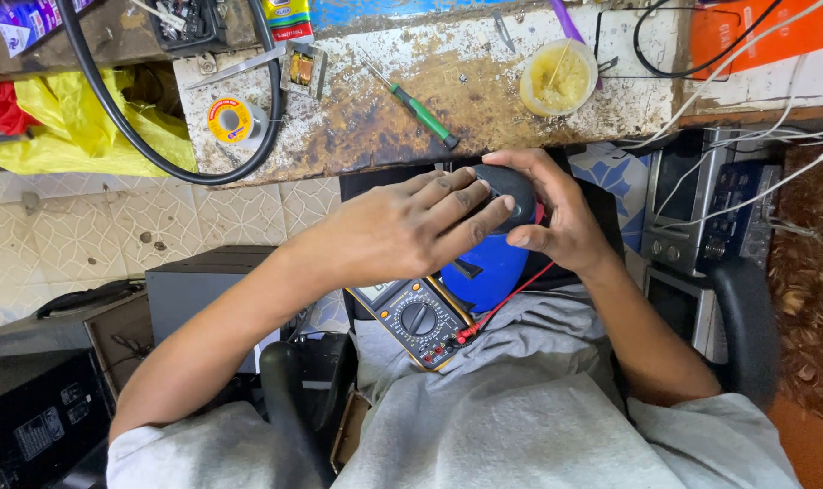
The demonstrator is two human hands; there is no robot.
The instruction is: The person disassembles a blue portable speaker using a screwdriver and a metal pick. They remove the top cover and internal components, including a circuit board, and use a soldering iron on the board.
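The blue speaker (488,263) with its black end cap (511,192) sits over the lap, left hand (402,226) and right hand (556,217) both clasping the cap, best kept evenly gripped; multimeter (420,319) lies below the fingers.

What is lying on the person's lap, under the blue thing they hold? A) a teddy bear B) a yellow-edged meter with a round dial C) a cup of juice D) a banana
B: the yellow-edged meter with a round dial and red lead rests on the lap, just below the blue and black device gripped by the left hand and right hand.
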